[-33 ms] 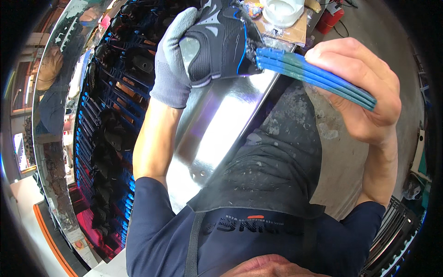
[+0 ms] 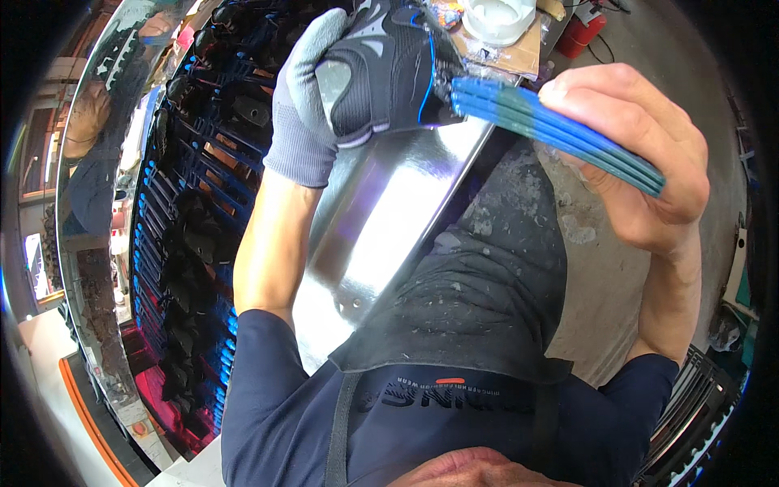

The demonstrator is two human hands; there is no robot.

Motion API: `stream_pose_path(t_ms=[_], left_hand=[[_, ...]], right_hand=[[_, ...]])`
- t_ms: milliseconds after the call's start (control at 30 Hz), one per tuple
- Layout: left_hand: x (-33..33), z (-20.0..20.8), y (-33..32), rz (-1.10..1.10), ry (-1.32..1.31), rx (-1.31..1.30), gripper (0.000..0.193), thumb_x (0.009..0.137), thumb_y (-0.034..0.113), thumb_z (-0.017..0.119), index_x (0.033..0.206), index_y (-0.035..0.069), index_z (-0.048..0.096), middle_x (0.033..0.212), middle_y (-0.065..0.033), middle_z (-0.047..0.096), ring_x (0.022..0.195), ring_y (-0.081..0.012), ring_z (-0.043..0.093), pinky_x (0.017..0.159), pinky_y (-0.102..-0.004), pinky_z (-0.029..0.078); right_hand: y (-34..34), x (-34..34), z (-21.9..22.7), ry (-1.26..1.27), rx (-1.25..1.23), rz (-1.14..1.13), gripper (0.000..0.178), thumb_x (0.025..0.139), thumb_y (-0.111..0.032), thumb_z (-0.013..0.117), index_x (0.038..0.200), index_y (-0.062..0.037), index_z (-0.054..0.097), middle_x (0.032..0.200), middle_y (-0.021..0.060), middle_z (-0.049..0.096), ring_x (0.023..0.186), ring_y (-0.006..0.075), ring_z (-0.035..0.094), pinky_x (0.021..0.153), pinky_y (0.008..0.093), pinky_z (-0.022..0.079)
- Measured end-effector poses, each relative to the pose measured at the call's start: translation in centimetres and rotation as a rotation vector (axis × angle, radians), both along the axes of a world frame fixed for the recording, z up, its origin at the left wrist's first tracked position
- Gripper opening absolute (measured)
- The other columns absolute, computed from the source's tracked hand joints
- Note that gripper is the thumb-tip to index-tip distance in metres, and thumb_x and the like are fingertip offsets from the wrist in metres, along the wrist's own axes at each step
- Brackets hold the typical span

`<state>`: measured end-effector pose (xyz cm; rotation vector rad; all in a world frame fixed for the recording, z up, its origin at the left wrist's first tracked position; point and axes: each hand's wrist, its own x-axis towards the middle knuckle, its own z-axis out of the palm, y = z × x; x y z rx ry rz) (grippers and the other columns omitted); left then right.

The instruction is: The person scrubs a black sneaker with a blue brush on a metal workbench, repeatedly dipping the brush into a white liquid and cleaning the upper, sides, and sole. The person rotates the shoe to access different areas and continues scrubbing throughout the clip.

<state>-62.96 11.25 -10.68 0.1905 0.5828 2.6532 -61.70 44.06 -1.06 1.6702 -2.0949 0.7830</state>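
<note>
My left hand (image 2: 304, 105), in a grey glove, is wrapped round a black shoe upper (image 2: 389, 73) with grey patches and a thin blue edge line. The upper is tilted at the top of the view, above a shiny metal surface. Bare, my right hand (image 2: 641, 150) grips the ridged blue handle of a brush (image 2: 560, 134). The brush's dark bristle end meets the upper's right edge. How far the bristles reach round that edge is hidden.
To my left stands a rack (image 2: 211, 162) with blue-tipped rods and several black shoe parts. A metal tray-like surface (image 2: 389, 235) lies below the upper. Beyond it, a whitish tub (image 2: 499, 20) sits on cardboard (image 2: 527, 53). A red cylinder (image 2: 578, 36) stands on the floor at far right.
The shoe upper and my left hand have shifted very slightly upward. My right hand and the brush have moved a touch to the right.
</note>
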Motion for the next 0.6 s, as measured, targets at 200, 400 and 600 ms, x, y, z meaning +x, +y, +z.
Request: stream_pose_path(t_ms=[200, 400, 600], left_hand=[[-0.4, 1.9, 1.0, 0.027, 0.01, -0.02, 0.046, 0.112, 0.03, 0.049, 0.142, -0.002, 0.059, 0.134, -0.0219, 0.07, 0.121, -0.033, 0.07, 0.11, -0.0461, 0.055], [-0.2, 2.0, 0.9, 0.078, 0.008, -0.037, 0.05, 0.113, 0.035, 0.048, 0.144, -0.004, 0.057, 0.134, -0.0228, 0.07, 0.119, -0.0329, 0.071, 0.107, -0.0453, 0.056], [-0.2, 1.6, 0.3, 0.069, 0.056, -0.127, 0.052, 0.114, 0.037, 0.046, 0.14, -0.005, 0.06, 0.127, -0.0195, 0.074, 0.113, -0.0286, 0.073, 0.102, -0.0395, 0.058]], right_hand=[[0.8, 0.2, 1.8, 0.237, 0.181, -0.058, 0.038, 0.086, 0.002, 0.078, 0.123, 0.0067, 0.07, 0.117, 0.026, 0.073, 0.106, 0.0373, 0.076, 0.088, 0.0387, 0.063], [0.8, -0.4, 2.8, 0.436, 0.34, 0.002, 0.044, 0.084, -0.005, 0.083, 0.126, 0.0038, 0.071, 0.12, 0.0249, 0.073, 0.11, 0.0379, 0.076, 0.092, 0.0413, 0.065], [0.3, -0.2, 3.3, 0.579, 0.432, 0.036, 0.046, 0.08, -0.008, 0.086, 0.123, 0.0035, 0.073, 0.122, 0.0236, 0.074, 0.112, 0.038, 0.075, 0.096, 0.0425, 0.065]])
